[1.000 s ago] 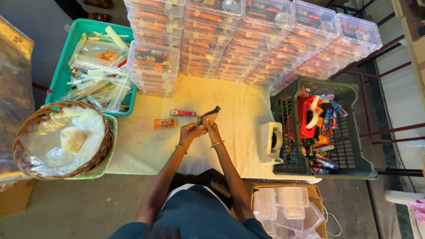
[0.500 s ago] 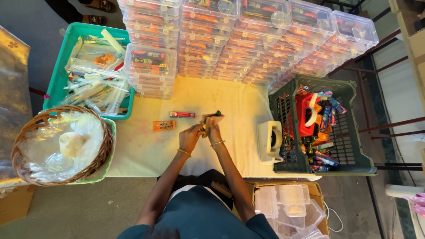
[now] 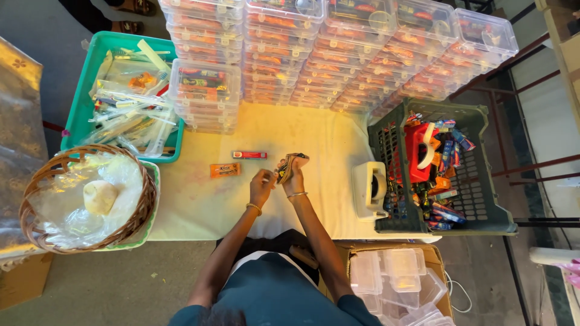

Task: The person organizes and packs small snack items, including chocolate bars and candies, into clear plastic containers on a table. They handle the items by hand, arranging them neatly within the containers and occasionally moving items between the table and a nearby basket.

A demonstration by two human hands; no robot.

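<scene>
Both hands had stayed together over the cream tablecloth [image 3: 199, 205]. The left hand [image 3: 261, 187] and right hand [image 3: 294, 177] pinched a small dark strip-like object [image 3: 289, 165], raised slightly. Beyond lay an orange packet [image 3: 225, 170], a red tube [image 3: 249, 155], unmoved.

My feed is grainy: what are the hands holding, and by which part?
Both hands, left hand and right hand, hold a small dark packet between them by its lower end; finer grip detail cannot be told.
</scene>
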